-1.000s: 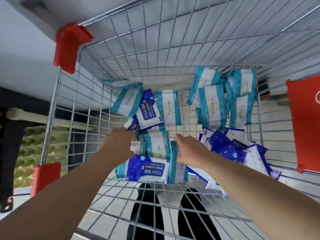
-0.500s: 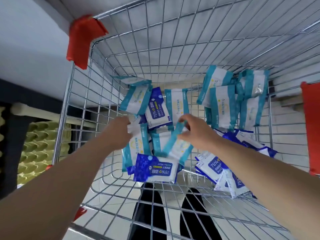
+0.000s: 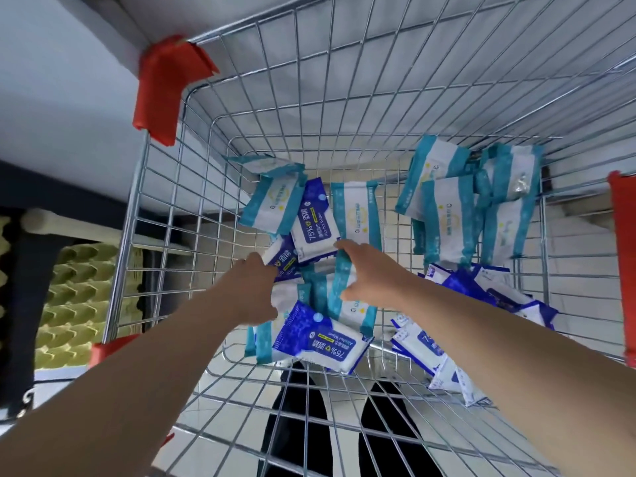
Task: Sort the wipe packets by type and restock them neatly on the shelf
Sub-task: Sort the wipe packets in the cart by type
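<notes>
Inside a wire shopping cart [image 3: 192,187] lie many wipe packets of two kinds, teal-and-white and dark blue. My left hand [image 3: 253,290] reaches into the middle pile and grips a teal-and-white packet [image 3: 265,339] that hangs below it. My right hand [image 3: 370,273] grips another teal-and-white packet [image 3: 344,304] between thumb and fingers, held upright. A dark blue alcohol packet [image 3: 321,342] lies just in front of both hands. Another blue packet [image 3: 313,225] sits behind them. More teal packets [image 3: 444,222] lean at the back right, and blue ones [image 3: 499,301] are heaped at the right.
Red plastic guards mark the cart's corners, one at the back left [image 3: 165,87] and one at the right [image 3: 623,263]. Yellow egg-crate foam [image 3: 79,297] lies outside the cart at left. Dark trouser legs [image 3: 296,425] show through the cart floor.
Both hands have lifted teal packets out of the middle pile and moved further into the cart. The right hand's packet has turned from tilted to upright. The camera has shifted.
</notes>
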Demonstrator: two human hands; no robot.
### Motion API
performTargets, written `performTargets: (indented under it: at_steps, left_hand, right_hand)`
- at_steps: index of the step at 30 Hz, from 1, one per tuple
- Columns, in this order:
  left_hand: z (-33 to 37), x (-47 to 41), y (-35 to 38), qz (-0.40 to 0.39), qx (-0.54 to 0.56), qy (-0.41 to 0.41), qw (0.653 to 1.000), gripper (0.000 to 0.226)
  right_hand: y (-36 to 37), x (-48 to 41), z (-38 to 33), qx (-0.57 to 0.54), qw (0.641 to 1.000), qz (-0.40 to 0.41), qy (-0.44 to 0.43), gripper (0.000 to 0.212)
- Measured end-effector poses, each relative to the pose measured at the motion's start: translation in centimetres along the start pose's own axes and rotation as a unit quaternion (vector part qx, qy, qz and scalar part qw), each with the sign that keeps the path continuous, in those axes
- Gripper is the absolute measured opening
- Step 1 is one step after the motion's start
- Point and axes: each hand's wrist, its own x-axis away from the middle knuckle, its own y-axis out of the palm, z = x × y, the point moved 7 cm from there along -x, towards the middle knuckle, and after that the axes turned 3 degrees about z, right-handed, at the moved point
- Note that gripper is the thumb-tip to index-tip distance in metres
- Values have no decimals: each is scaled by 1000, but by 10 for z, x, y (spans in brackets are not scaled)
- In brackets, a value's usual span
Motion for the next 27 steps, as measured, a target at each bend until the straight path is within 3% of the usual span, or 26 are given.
performTargets:
  at_steps: [3,5,9,13,16,19,22,25,27]
  left_hand:
    - [0,-3,6,-14,-19,3,1000,67]
    - [0,-3,5,-17,29,2,999,64]
    - [-2,1,-18,10,112,-7,994,51]
    - [2,5,-65,92,111,-11,990,35]
    - [13,2,-101,151,158,-38,975,41]
    - [36,-12,-123,176,330,-51,926,45]
    - [74,-32,-127,163,519,-55,837,46]
    - [117,-59,-122,126,639,-65,756,40]
    - [144,-80,-118,106,669,-56,733,41]
  right_hand:
    - [4,-5,6,41,998,-34,13,73]
    - [7,-8,6,59,997,-46,5,70]
    - [-2,0,3,-30,999,-45,3,54]
    - [-60,16,15,-141,987,80,8,35]
    - [-117,38,43,-241,946,207,61,35]
    - [-160,63,86,-336,881,317,99,29]
    - [-186,77,132,-421,813,383,119,25]
    - [-193,72,177,-472,768,399,167,31]
    - [-193,65,192,-502,755,379,185,22]
